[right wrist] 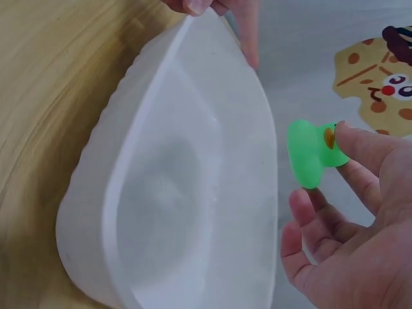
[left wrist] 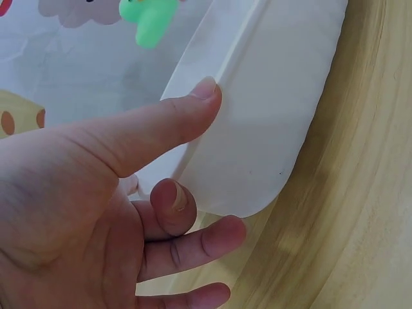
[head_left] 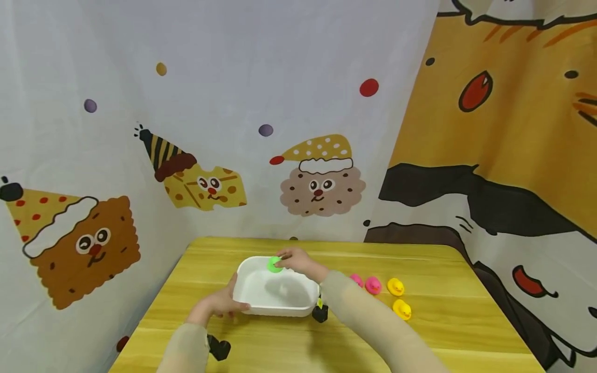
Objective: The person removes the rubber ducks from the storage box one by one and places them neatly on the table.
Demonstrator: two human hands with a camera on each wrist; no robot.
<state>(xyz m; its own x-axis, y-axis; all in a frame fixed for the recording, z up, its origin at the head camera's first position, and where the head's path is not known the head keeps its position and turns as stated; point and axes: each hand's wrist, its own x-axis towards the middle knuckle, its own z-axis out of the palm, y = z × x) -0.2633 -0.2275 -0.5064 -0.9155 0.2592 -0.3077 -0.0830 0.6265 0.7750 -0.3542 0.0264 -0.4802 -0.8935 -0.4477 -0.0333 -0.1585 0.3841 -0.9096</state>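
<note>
A white plastic basin sits on the wooden table, its inside bare in the right wrist view. My left hand grips its near left corner, with the thumb lying against the rim and the other fingers bent below. Over the basin's far side, my right hand pinches a small green rubber duck by its head, between thumb and fingers. The duck's orange beak shows beside the thumb. In the left wrist view the green duck appears above the basin's far rim.
Right of the basin, beside the right forearm, lie two pink rubber ducks and two yellow rubber ducks. The wooden table ends at a cloth backdrop printed with cartoon figures. A black device shows by the right wrist.
</note>
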